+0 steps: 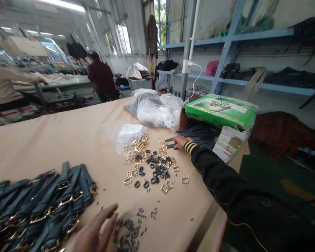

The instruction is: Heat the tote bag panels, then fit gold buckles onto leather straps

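Two bare hands show: at the lower left of center, the left hand (pixel 98 227) is loosely open and empty, between buckled straps (pixel 55 196) and small dark pieces (pixel 130 231). Beyond, in the middle, gold buckles (pixel 139 148) lie around dark loops (pixel 159 168). Right of center, the right hand (pixel 180 142) pinches a dark strip (pixel 170 146) just outside the green box (pixel 220 110), near plastic bags (pixel 156 108).

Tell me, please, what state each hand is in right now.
Left hand: open, with nothing visible in it.
Right hand: fingers at the dark straps; whether they are closed on one cannot be told.
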`<state>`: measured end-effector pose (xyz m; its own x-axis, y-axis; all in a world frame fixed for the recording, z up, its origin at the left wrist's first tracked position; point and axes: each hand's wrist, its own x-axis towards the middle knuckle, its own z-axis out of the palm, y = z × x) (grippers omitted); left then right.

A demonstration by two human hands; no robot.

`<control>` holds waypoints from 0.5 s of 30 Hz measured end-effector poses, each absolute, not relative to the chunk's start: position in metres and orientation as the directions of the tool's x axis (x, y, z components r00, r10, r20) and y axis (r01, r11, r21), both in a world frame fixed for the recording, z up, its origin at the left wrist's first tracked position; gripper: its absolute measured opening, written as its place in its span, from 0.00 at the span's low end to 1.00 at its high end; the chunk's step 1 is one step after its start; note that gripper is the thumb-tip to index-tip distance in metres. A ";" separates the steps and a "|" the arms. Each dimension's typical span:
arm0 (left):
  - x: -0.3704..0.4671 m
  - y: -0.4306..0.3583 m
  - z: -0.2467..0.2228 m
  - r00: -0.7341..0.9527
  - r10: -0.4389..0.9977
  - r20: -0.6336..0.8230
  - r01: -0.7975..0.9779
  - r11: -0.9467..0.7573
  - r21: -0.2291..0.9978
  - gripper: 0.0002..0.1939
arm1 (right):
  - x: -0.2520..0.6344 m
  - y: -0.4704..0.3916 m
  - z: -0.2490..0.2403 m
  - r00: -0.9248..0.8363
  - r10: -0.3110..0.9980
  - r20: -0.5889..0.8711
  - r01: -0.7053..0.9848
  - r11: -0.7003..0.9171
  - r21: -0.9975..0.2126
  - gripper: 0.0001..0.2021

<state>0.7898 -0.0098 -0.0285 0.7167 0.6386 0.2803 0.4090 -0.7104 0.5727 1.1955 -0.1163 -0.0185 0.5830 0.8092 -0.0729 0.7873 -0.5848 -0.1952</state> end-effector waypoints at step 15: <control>0.861 -0.067 -0.044 0.640 0.712 -0.288 0.160 0.242 0.957 0.16 | 1.015 -0.147 -0.014 -0.126 0.955 -0.268 0.146 -0.249 -0.957 0.03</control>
